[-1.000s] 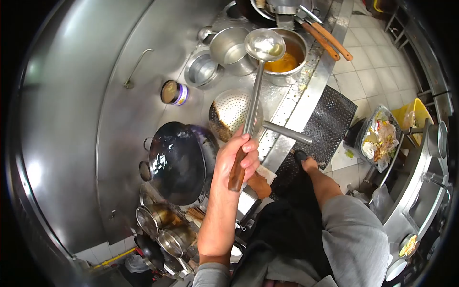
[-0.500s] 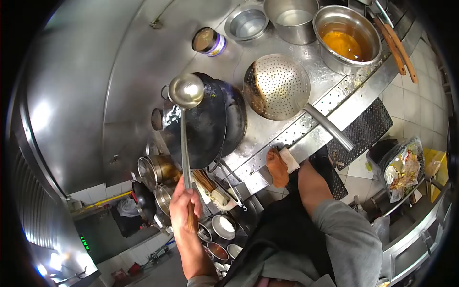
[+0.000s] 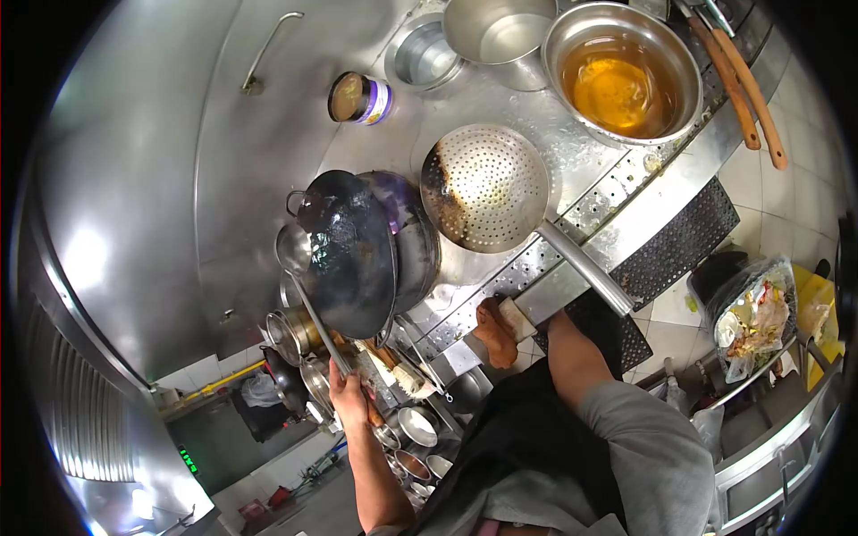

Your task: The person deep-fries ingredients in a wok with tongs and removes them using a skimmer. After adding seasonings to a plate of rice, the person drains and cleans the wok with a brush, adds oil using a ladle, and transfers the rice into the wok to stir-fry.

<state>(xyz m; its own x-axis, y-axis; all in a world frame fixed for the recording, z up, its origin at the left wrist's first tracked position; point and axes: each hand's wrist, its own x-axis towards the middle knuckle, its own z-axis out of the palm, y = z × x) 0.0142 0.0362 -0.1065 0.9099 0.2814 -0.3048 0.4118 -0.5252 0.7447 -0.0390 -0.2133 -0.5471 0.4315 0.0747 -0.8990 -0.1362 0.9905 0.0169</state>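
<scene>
My left hand [image 3: 349, 397] is wrapped round the handle of a metal ladle [image 3: 315, 313]. The ladle's round bowl is at the left rim of a dark, shiny wok [image 3: 349, 268]; whether they touch I cannot tell. Another dark pan [image 3: 416, 237] sits close against the wok. To its right rests a perforated strainer [image 3: 487, 188] with a scorched edge and a thick metal handle. My right hand does not show. A bare limb [image 3: 581, 362] comes out of grey cloth on the right, its far end hidden near the counter edge.
At the back stand metal pots [image 3: 500, 31], a bowl of amber liquid [image 3: 626, 85] and a purple-labelled jar [image 3: 359, 98]. An orange-brown item [image 3: 494, 333] lies at the counter edge. Small bowls [image 3: 417, 426] crowd the lower left. A bag of scraps [image 3: 755, 313] is at right.
The ladle's bowl has swung left and down, from over the wok to its left rim. My left hand has lowered slightly and still grips it. The whole view has shifted too.
</scene>
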